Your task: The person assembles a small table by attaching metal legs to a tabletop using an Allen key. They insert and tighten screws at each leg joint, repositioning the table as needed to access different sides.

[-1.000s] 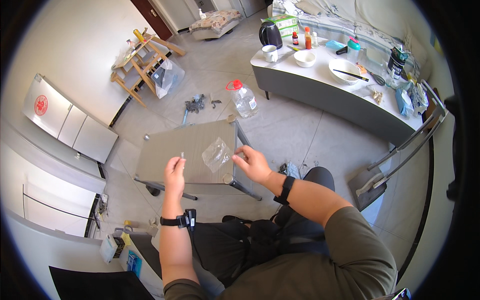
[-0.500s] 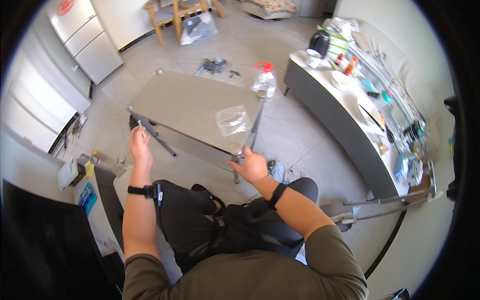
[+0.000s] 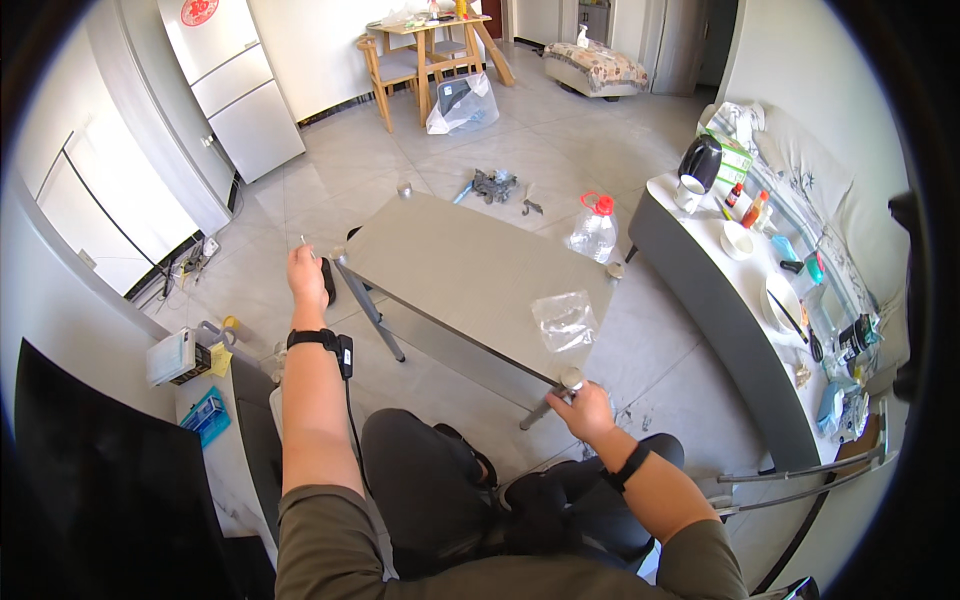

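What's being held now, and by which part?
Left hand: small thin piece, by its lower end, tip protruding. Right hand: at the table leg, near its round cap; can't tell if held.

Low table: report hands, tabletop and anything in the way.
Left hand holding small thin object. Right hand at near right corner of low table. Clear plastic bag lying on top.

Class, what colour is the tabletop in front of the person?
The tabletop is greyish beige, seen best in the head view.
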{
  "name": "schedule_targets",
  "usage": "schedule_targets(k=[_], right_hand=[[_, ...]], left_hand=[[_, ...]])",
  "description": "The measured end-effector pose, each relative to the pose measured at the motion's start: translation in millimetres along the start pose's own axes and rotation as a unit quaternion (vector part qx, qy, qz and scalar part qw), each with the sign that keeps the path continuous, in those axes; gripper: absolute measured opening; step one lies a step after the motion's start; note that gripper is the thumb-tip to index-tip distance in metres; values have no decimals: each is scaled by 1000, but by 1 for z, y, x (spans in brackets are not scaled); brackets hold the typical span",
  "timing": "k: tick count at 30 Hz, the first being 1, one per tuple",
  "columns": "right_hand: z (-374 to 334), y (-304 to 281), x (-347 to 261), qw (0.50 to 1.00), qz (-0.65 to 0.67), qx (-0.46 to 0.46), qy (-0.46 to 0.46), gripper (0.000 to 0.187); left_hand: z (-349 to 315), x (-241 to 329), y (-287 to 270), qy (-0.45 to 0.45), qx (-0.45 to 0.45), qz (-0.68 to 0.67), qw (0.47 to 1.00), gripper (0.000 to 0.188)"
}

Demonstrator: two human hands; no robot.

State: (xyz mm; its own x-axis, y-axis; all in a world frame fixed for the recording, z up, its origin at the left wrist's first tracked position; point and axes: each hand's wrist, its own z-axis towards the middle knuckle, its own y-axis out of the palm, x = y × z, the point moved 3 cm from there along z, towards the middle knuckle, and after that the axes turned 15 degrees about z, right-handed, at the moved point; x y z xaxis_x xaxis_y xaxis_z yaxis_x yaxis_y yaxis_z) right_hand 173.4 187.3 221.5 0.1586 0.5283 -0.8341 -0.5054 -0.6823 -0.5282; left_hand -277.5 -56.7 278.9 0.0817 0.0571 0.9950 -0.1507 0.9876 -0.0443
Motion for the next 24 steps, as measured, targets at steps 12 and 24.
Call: schedule_targets(k=[12, 24], right_hand=[[54, -63, 23, 987, -29, -103, 121, 26], [122, -104, 65, 948, -252, 25, 191, 52]], left_hand=[[35, -92, 40, -70, -194, -97, 974, 14], [-54, -70, -6, -174, -278, -183, 927, 9]])
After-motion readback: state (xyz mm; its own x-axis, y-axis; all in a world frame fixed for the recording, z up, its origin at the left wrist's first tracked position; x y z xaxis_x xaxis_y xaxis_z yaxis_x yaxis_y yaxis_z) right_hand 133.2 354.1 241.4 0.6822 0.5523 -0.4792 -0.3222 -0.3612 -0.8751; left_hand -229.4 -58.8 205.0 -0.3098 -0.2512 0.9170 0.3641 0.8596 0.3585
